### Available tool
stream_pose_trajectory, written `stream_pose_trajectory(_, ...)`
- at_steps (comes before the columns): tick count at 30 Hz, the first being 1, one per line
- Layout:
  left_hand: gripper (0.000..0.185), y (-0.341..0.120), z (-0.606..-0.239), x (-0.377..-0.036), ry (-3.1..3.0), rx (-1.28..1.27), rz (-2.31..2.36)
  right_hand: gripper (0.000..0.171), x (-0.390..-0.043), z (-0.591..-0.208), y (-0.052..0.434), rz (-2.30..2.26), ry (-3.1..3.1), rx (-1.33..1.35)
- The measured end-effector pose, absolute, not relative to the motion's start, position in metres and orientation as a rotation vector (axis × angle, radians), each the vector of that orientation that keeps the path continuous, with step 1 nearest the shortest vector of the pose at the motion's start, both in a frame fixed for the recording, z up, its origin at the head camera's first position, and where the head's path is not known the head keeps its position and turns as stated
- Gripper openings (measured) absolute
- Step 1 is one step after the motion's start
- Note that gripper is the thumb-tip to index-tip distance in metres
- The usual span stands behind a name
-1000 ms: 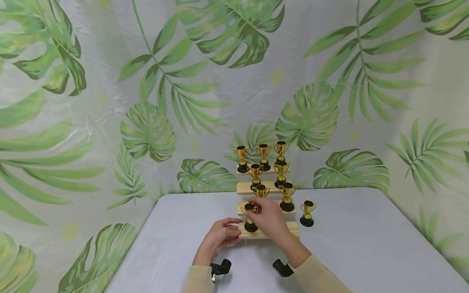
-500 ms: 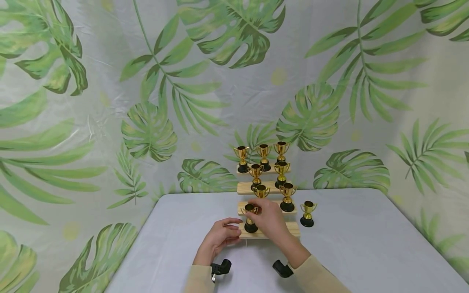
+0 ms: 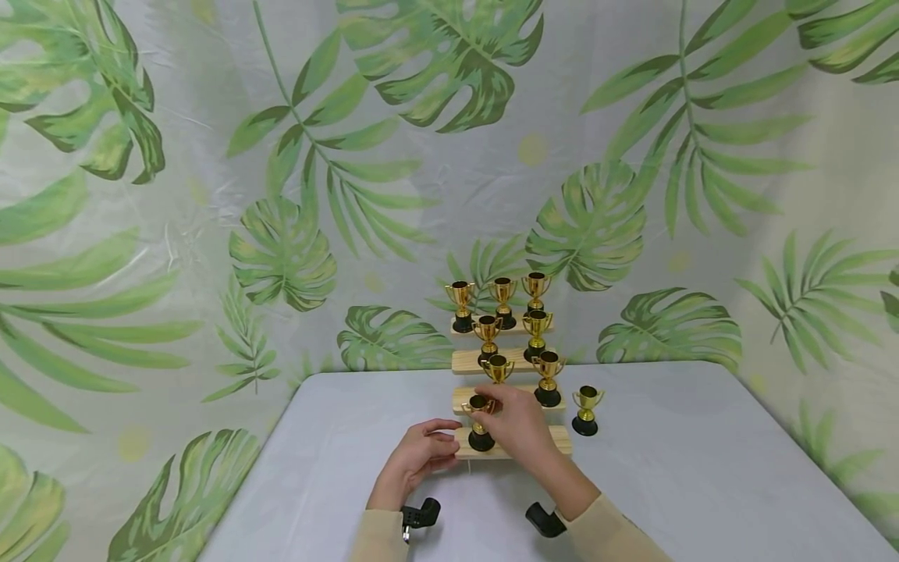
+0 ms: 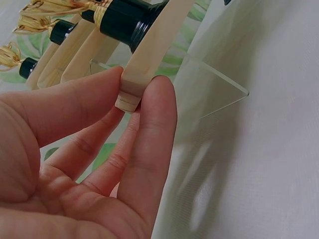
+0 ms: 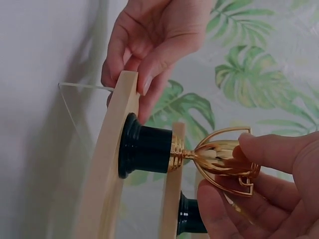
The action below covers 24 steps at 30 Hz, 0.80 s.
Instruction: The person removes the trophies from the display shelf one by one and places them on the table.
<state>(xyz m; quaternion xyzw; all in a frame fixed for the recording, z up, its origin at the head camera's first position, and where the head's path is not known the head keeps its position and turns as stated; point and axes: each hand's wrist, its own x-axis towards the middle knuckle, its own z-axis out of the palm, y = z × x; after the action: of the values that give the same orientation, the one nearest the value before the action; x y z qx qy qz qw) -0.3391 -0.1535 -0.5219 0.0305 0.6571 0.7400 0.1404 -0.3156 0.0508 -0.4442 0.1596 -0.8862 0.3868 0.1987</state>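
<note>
A stepped wooden stand on the table carries several small gold trophies with black bases. My left hand pinches the left end of the lowest step between thumb and fingers. My right hand holds the gold cup of a trophy between thumb and fingers. That trophy's black base sits on the lowest step. In the left wrist view the same base shows above my fingers.
One trophy stands alone on the pale tabletop, right of the stand. The other trophies fill the upper steps. A clear plastic support holds the steps. A leaf-print backdrop closes the back and sides.
</note>
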Motion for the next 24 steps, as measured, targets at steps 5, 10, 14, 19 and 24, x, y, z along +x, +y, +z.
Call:
stream_pose_trajectory(5,0.04,-0.153,-0.523,-0.341,1.895,0.089,2.139,0.036,-0.313,-0.441,0.056,1.102,-2.467,0.452)
stream_pose_trajectory(10,0.04,-0.155,-0.524,-0.341,1.899,0.089,2.134,0.035,-0.309,-0.44,0.059,1.116,-2.458,0.449)
stream_pose_trajectory(14,0.04,-0.156,-0.525,-0.34,1.893,0.078,2.131,0.034,-0.306,-0.441,0.066,1.123,-2.461,0.438)
stream_pose_trajectory(19,0.04,-0.154,-0.524,-0.339,1.874,0.094,2.14,0.034,-0.304,-0.441,0.08,1.128,-2.471,0.426)
stream_pose_trajectory(24,0.041,-0.153,-0.524,-0.341,1.876,0.102,2.142,0.037,-0.305,-0.44,0.096,1.14,-2.505,0.382)
